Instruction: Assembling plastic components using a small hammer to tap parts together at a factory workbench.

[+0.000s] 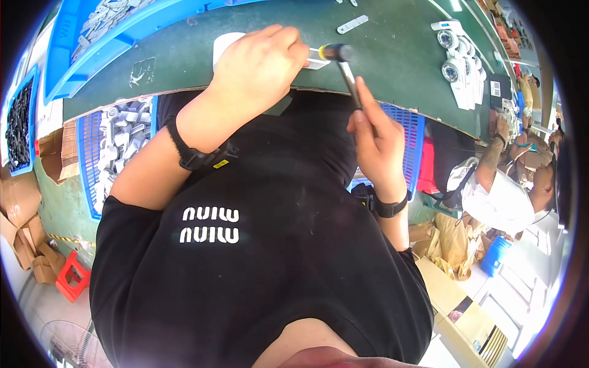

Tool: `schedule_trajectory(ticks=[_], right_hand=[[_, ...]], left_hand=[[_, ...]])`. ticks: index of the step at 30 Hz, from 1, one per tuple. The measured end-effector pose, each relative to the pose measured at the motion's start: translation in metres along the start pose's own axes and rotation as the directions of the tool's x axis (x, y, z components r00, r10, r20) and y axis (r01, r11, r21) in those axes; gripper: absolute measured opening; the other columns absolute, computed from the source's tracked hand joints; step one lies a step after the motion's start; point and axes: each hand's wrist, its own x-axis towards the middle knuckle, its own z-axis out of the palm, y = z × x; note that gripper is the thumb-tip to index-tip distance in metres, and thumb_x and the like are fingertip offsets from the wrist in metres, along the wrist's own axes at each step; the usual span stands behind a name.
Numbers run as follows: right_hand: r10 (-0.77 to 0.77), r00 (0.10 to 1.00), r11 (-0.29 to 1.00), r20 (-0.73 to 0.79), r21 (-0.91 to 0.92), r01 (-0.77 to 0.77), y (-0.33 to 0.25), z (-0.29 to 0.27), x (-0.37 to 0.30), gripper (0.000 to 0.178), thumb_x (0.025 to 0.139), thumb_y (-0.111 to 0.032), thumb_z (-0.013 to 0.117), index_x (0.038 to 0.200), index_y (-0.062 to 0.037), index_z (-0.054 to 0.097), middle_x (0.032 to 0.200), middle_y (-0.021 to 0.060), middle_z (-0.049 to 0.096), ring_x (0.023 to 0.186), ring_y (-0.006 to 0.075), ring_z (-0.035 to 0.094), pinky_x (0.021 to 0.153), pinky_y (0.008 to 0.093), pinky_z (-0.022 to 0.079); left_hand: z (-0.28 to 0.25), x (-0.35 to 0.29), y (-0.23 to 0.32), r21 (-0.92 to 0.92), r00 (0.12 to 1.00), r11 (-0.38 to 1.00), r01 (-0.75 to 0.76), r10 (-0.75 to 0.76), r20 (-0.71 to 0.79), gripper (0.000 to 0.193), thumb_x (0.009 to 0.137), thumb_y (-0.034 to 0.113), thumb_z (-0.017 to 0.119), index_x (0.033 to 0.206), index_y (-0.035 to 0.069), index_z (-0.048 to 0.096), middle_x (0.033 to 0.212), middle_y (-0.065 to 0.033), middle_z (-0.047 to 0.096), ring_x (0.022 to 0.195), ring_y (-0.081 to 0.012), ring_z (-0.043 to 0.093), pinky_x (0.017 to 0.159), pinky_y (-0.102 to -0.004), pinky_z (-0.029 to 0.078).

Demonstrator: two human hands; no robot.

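My right hand (377, 138) grips a small mallet (351, 80) by its metal handle, the forefinger stretched along it. The mallet's head has a yellow face turned left and a dark other end, and it is right beside a white part (316, 60). Closed over that part at the table's near edge is my left hand (261, 61). A rounded white end (226, 48) shows on the other side of the left hand; the middle is hidden under the fingers. Whether the mallet touches the part, I cannot tell.
A blue bin (64, 55) of grey flat pieces stands at the left of the green table (178, 52). One flat grey piece (353, 24) lies farther off. White units with round lenses (451, 70) stand at right. A blue basket (91, 159) holds white parts. Another person (497, 196) works at right.
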Motion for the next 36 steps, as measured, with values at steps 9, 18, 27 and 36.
schedule_trajectory(ticks=[9,18,27,36], right_hand=[[0.032,0.999,0.999,0.009,0.022,-0.032,0.01,-0.001,0.007,0.056,0.116,-0.004,0.051,0.171,-0.0093,0.044,0.087,0.0002,0.065,0.064,0.0037,0.05,0.061,0.0195,0.045],[0.155,0.974,0.91,-0.163,0.407,-0.077,0.015,-0.002,-0.004,0.054,0.114,-0.006,0.056,0.167,-0.0115,0.052,0.087,-0.002,0.067,0.061,0.0019,0.05,0.055,0.02,0.043],[0.065,0.997,0.927,-0.034,0.372,-0.048,0.012,0.01,0.001,0.054,0.113,-0.003,0.057,0.166,-0.0127,0.055,0.089,-0.0008,0.073,0.06,0.0024,0.052,0.056,0.0211,0.045],[-0.174,0.968,0.918,-0.181,0.325,0.226,-0.025,0.009,0.029,0.053,0.11,0.002,0.058,0.162,-0.0051,0.057,0.093,0.0044,0.075,0.058,0.0044,0.052,0.055,0.0218,0.045]], left_hand=[[-0.007,0.003,0.001,-0.036,0.998,0.999,0.031,-0.029,0.05,0.013,0.089,0.015,0.081,0.096,0.006,0.073,0.094,-0.0061,0.068,0.089,-0.0293,0.071,0.07,-0.0428,0.058],[-0.034,0.011,0.002,-0.012,0.969,0.973,-0.232,0.232,0.083,0.032,0.081,-0.002,0.069,0.11,0.008,0.078,0.132,-0.0098,0.069,0.132,-0.0328,0.063,0.107,-0.0444,0.056],[-0.045,-0.024,-0.031,-0.233,0.988,0.968,0.093,-0.061,0.142,0.026,0.087,-0.002,0.077,0.113,0.004,0.078,0.134,-0.0134,0.072,0.123,-0.0376,0.069,0.101,-0.043,0.059],[-0.012,-0.041,-0.04,-0.305,0.987,0.948,0.092,-0.128,-0.1,0.031,0.091,0.005,0.085,0.12,0.0,0.075,0.117,-0.0152,0.08,0.106,-0.0356,0.078,0.092,-0.0412,0.063]])
